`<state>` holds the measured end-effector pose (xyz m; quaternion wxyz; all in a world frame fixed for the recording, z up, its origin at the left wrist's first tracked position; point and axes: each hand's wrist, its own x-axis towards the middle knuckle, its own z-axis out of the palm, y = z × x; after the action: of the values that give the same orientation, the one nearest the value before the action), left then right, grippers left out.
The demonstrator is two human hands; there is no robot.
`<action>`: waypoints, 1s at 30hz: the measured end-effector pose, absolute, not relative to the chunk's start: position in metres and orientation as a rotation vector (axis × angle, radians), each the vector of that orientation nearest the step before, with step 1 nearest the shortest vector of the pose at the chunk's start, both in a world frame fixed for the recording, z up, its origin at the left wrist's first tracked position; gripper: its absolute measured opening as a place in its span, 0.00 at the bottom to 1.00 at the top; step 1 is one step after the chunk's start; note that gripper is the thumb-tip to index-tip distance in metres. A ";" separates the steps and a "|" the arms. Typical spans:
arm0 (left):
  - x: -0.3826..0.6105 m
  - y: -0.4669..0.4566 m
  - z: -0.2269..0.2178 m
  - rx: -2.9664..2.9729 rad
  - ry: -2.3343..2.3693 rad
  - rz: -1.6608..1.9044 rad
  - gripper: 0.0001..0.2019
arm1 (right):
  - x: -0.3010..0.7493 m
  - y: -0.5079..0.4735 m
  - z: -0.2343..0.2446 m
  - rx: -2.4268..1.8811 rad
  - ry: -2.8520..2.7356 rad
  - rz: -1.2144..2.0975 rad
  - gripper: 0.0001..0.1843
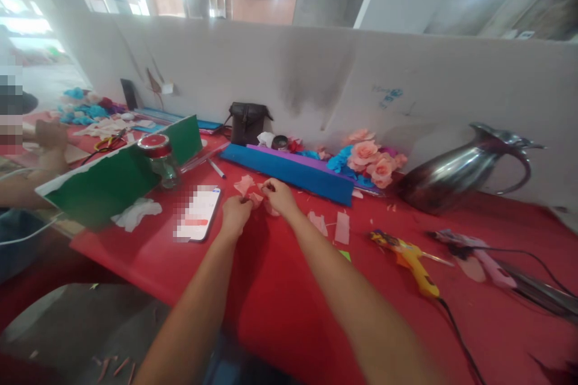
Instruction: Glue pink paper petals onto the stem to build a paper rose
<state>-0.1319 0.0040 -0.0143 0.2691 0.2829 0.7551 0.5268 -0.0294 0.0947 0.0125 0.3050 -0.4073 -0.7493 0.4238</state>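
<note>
My left hand (237, 215) is pinched at the near edge of a pink paper petal (256, 200), above the red tabletop. Just to the right, my right hand (279, 195) has its fingers closed together over the same small group of petals. What lies right between its fingertips is hard to make out. Another pink petal (244, 184) lies just beyond the fingers. A cut pink petal (318, 223) and a pink paper strip (342, 227) rest to the right of my right forearm.
A phone (198, 213) and a glass jar (160, 162) stand left, by a green board (112, 183). Blue paper (284, 173) and paper roses (368, 156) line the back. At right are a yellow glue gun (409, 255), a pink one (478, 255) and a metal jug (460, 168). Another person sits far left.
</note>
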 end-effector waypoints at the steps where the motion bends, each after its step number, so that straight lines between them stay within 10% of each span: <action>1: -0.131 0.003 -0.014 0.772 2.042 1.412 0.04 | -0.027 0.095 0.014 -1.071 -1.919 1.151 0.04; 16: -0.115 -0.005 0.009 0.966 1.923 1.752 0.12 | 0.044 0.060 0.038 -0.946 -1.302 1.834 0.12; 30: -0.063 -0.022 0.034 0.851 1.240 1.483 0.15 | 0.074 0.006 0.045 -1.068 -1.407 1.647 0.17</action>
<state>-0.0631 -0.0218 0.0337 0.4926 0.3506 0.5110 0.6111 0.0739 0.0058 0.0451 0.3554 -0.4133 -0.5445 0.6375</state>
